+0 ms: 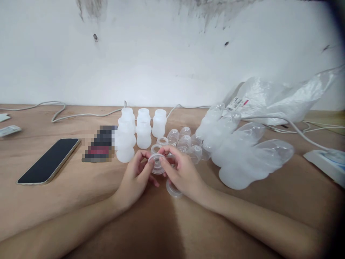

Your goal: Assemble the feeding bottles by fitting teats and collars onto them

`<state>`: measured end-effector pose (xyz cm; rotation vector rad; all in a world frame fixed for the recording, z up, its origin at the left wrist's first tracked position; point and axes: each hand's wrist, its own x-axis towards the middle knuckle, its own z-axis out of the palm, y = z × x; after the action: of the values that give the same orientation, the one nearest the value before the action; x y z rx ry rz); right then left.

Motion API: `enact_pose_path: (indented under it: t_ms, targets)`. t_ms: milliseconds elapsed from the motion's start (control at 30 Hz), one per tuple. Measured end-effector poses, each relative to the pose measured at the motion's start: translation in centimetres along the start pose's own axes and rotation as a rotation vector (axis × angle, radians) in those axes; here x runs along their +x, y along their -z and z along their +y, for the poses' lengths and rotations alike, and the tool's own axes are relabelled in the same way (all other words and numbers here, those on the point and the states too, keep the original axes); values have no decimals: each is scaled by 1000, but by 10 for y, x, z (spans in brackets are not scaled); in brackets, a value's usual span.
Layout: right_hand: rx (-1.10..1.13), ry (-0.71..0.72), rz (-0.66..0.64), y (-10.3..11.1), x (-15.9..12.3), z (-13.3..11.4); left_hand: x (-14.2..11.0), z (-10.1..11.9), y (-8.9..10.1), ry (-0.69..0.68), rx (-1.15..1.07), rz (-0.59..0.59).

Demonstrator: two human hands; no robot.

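Between my two hands is a clear round plastic bottle ring (157,166) with a raised middle. My left hand (134,177) pinches its left side, thumb on top. On the other side, my right hand (184,174) grips it with thumb and fingers. A similar ring (174,190) lies on the table below the right hand. Just beyond the fingers are loose rings (162,140), partly hidden. Several clear domed caps (194,154) sit behind my right hand. Frosted white bottles (143,135) without caps stand upright in rows beyond my left hand.
To the right is a group of capped bottles (235,169). A clear plastic bag (269,97) with a label lies behind them. A power strip (327,163) is at far right. Left are a phone (50,162) and a blurred-out dark item (101,144). A cable (81,115) runs along the wall.
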<state>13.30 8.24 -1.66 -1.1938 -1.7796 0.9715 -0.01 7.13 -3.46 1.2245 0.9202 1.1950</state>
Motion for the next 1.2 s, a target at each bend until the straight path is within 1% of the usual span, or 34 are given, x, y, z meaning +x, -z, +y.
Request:
enact_pose_path:
  t_ms: [200, 300, 467, 633, 767, 867, 1033, 1133, 1200]
  targets:
    - [44, -36, -43, -3, -1, -2, -1, -4, 3, -8, 121, -31]
    - [41, -21, -31, -5, -1, -1, -2, -6, 5, -10, 151, -27]
    - [-20, 25, 8, -8, -1, 3, 0, -6, 5, -24, 107, -28]
    - [41, 17, -25, -9, -1, 0, -1, 0, 2, 20, 21, -1]
    - [76, 2, -34, -11, 0, -7, -4, 3, 0, 4, 22, 34]
    - [85, -18, -50, -13, 1, -9, -4, 2, 1, -15, 40, 18]
    - [101, -20, -66, -16, 1, -5, -3, 0, 3, -27, 80, -38]
    - [101, -47, -89, -12, 3, -3, -1, 0, 3, 4, 64, -39]
    - [118, -66, -133, -7, 7, -4, -1, 1, 2, 21, 58, -24]
